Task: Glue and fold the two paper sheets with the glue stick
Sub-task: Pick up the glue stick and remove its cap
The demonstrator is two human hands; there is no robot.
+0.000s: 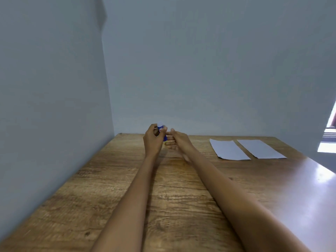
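Note:
My left hand [154, 140] grips a small blue glue stick [161, 130] with a white top, held upright above the far middle of the wooden table [127, 188]. My right hand [177, 141] is just to the right of the stick, its fingers spread and reaching toward the stick's lower end; I cannot tell whether they touch it. Two white paper sheets lie flat side by side at the far right of the table: the left sheet [229, 149] and the right sheet [260, 148]. Both hands are well away from the sheets.
Grey walls [54, 88] close off the table on the left and at the back. The table's right edge runs diagonally at the right, with a bright glare patch [321, 175] on the wood. A window or doorway strip [330, 135] shows at the far right.

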